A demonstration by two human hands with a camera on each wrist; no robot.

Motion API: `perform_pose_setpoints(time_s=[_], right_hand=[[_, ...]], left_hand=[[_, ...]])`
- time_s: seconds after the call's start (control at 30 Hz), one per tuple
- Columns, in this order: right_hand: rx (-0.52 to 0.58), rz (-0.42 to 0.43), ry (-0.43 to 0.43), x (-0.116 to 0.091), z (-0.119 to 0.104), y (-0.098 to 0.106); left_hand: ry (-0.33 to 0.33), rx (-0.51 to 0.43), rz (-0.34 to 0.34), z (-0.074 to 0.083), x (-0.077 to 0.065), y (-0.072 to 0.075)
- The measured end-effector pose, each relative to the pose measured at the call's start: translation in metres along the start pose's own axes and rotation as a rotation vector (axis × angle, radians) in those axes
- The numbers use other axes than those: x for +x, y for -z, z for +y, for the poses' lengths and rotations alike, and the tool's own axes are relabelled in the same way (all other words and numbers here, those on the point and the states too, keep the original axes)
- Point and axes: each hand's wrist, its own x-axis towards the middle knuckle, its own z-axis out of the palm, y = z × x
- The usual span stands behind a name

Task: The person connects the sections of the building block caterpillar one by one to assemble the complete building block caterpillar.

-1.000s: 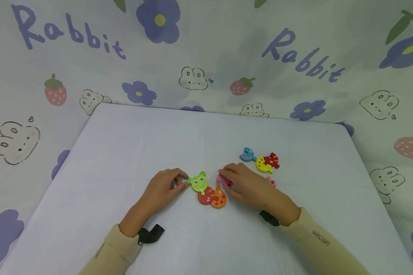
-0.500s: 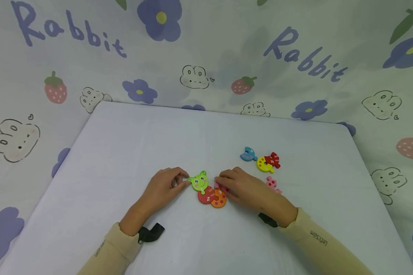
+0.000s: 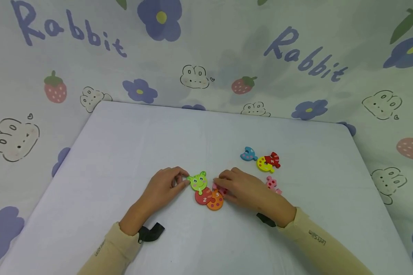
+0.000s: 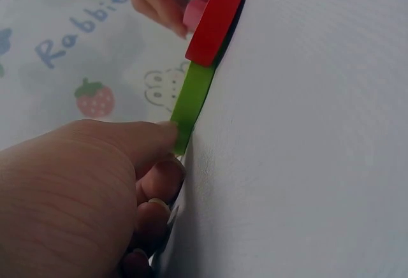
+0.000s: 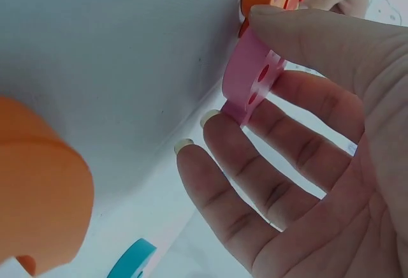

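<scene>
A green caterpillar-head puzzle piece (image 3: 198, 182), a red piece (image 3: 202, 197) marked 2 and an orange piece (image 3: 215, 202) marked 3 lie linked on the white table. My left hand (image 3: 165, 186) pinches the green head at its left edge, thumb and forefinger on it. Between thumb and fingers, my right hand (image 3: 242, 188) holds a pink puzzle piece (image 5: 245, 74) with red dots. That piece sits right at the orange piece's upper right edge, partly hidden by the fingers in the head view.
Right of centre lie a blue piece (image 3: 249, 154), a yellow piece (image 3: 264, 165) overlapped by a red piece (image 3: 273, 159) marked 8, and another pink piece (image 3: 271, 182) beside the right wrist. In the right wrist view a large orange piece (image 5: 41, 189) shows close up.
My right hand has brought the pink piece leftward and down against the orange piece. The linked pieces have shifted slightly left, the orange end swinging down. My left hand has stayed at the green head.
</scene>
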Motion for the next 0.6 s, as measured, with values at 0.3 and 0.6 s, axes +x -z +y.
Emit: perform_pose_setpoints(time_s=[0.3, 0.6], right_hand=[[0.002, -0.004, 0.03, 0.0012, -0.0018, 0.0], [-0.025, -0.018, 0.075, 0.0035, -0.0029, -0.0044]], left_hand=[[0.008, 0.006, -0.002, -0.001, -0.0005, -0.0016], [0.014, 0.009, 0.006, -0.0008, -0.0008, -0.0012]])
